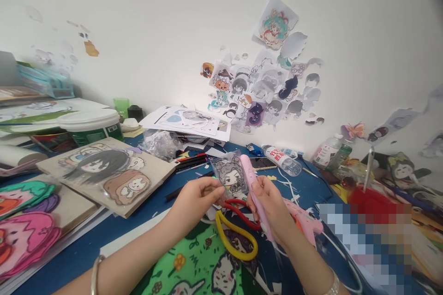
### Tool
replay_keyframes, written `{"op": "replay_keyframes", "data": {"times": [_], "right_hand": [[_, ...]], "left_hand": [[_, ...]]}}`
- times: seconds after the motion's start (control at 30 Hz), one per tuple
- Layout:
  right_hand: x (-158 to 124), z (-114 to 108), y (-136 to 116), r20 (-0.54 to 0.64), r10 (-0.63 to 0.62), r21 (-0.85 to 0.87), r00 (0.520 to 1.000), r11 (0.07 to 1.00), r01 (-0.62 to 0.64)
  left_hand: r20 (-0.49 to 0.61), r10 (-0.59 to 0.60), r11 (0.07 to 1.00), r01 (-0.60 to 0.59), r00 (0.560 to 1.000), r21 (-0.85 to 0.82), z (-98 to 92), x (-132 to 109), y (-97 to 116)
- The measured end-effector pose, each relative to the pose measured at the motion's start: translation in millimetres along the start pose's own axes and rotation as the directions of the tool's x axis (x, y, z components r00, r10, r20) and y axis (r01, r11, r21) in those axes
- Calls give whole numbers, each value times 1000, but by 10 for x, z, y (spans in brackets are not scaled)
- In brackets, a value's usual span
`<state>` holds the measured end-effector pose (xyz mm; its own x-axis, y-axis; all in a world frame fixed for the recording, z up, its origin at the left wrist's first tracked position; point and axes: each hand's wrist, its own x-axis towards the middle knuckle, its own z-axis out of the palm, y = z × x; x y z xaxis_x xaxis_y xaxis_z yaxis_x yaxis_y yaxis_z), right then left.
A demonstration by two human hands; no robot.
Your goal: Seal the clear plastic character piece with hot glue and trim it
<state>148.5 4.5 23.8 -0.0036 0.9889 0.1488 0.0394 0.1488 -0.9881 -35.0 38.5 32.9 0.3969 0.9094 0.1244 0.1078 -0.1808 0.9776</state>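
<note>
My right hand [270, 200] is closed around a long pink pen-shaped tool [254, 189], held upright and leaning left. Just beside it is a clear plastic sleeve with a grey cartoon character [231, 176] in it. Fingers of my left hand [204, 193] are pinched at the lower left edge of this sleeve. Below both hands lie a yellow loop [236, 236] and a red loop [242, 212], which look like scissor handles. Under them is a green sheet with drawn flowers and faces [194, 258]. A pink object [304, 221] sits partly behind my right forearm.
Boards with painted cut-outs [138, 166] and pink and green cut-outs [27, 235] are on the left, near a white-lidded tub [89, 120]. Papers [187, 122], black pens [190, 163], a phone [263, 163] and a water bottle [283, 160] lie behind. A red container [367, 198] stands right.
</note>
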Motion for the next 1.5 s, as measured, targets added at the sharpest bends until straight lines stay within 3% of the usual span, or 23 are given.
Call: {"op": "replay_keyframes", "data": {"times": [0.27, 0.57, 0.87, 1.3, 1.5], "right_hand": [[12, 5, -6, -22, -8, 3, 1000, 1000, 8], [-38, 37, 6, 36, -12, -80, 999, 997, 15], [-34, 63, 42, 84, -23, -4, 996, 1000, 24], [7, 79, 33, 91, -20, 52, 996, 999, 15], [-4, 91, 25, 107, 1, 64, 994, 998, -8]], "left_hand": [[28, -58, 971, 50, 998, 235, 50, -83, 72], [-60, -4, 990, 13, 998, 144, 44, -56, 59], [-39, -34, 998, 36, 999, 44, 24, -22, -1], [19, -53, 992, 50, 998, 112, 12, 25, -103], [-3, -70, 988, 70, 998, 136, 0, 38, -105]]}}
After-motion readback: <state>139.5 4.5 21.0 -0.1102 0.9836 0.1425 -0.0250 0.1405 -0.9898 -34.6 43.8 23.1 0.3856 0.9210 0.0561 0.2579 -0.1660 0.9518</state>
